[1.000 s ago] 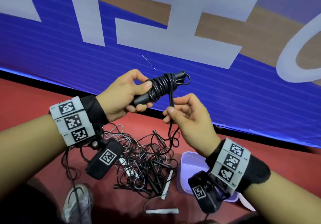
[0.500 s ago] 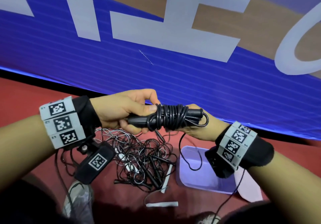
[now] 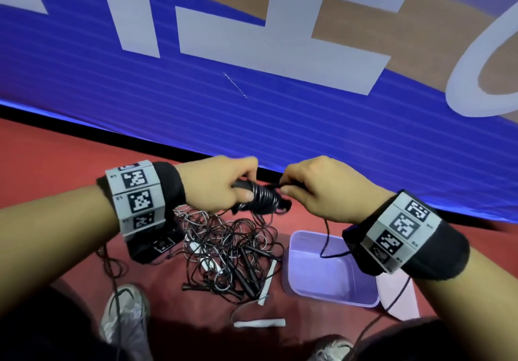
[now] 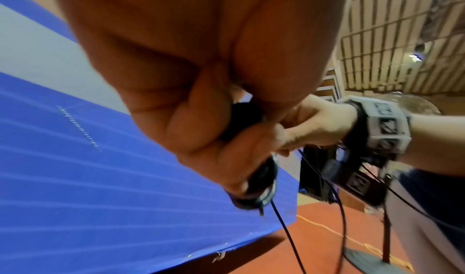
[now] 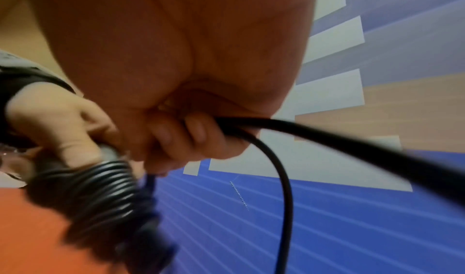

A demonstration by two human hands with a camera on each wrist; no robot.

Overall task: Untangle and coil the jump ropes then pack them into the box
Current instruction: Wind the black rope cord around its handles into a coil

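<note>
Gripping the coiled black jump rope (image 3: 262, 199) from both ends, the left hand (image 3: 221, 189) and right hand (image 3: 322, 189) hold it above the tangled ropes (image 3: 229, 251), beside the open purple box (image 3: 330, 293).

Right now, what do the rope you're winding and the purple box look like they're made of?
Jump rope: smooth black cord, probably PVC or rubber-coated; its coils catch a dull sheen. Purple box: likely moulded plastic; matte, uniform lilac, rounded corners.
</note>
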